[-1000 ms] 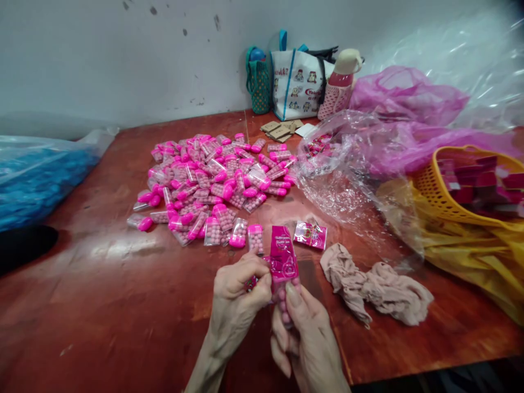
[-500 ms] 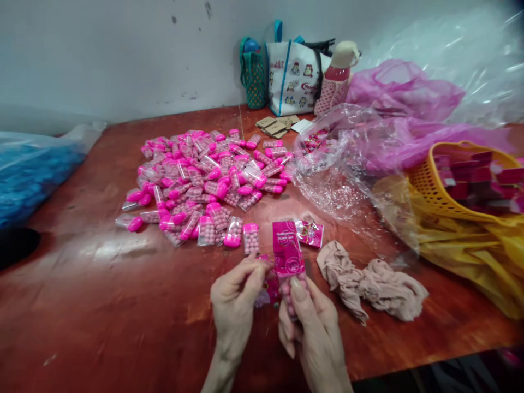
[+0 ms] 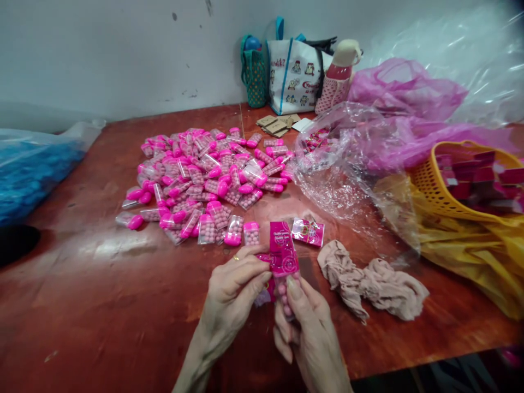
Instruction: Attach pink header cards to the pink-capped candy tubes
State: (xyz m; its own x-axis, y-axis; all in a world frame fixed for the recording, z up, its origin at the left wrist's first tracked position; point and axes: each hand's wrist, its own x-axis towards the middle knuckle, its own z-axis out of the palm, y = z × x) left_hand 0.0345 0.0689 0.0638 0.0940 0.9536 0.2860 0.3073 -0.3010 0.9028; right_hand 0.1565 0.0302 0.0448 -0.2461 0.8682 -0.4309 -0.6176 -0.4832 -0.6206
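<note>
1. I saw the left hand (image 3: 235, 284) just in front of the pile of candy cases (image 3: 204, 174), on the near side. Its fingers were curled in, and thumb and fingertips were pinched on the left edge of a pink printed sleeve (image 3: 283, 254). A thin ring sat on one finger.
2. The right hand (image 3: 307, 322) was right beside it, closed round a clear candy case (image 3: 286, 297). The thumb lay flat on the front of the case and the other fingers were wrapped behind. Neither hand was open.
3. The sleeve stood nearly upright over the top of the case, at the near right corner of the pile. It was glossy, flat-sided and rectangular, with pale lettering that I could not read.
4. The case showed below the sleeve as a small see-through tube packed with round, matt pink balls.
5. The pile itself was a loose heap of the same clear cases, each with a shiny rounded magenta cap, lying every way on the desk (image 3: 102, 284). The desk top was reddish-brown and worn, with a dull sheen.
6. Just right of the pile's near edge lay a second pink sleeve (image 3: 308, 232), flat on the desk.
7. Further right of the pile sat a crumpled beige cloth (image 3: 370, 284), soft and wrinkled.
8. Right of the pile lay a crinkled clear plastic bag (image 3: 339, 174), and beyond that a yellow mesh basket (image 3: 429, 185) holding red boxes.
9. Well left of the pile was a bag of blue pieces (image 3: 33, 174).
</note>
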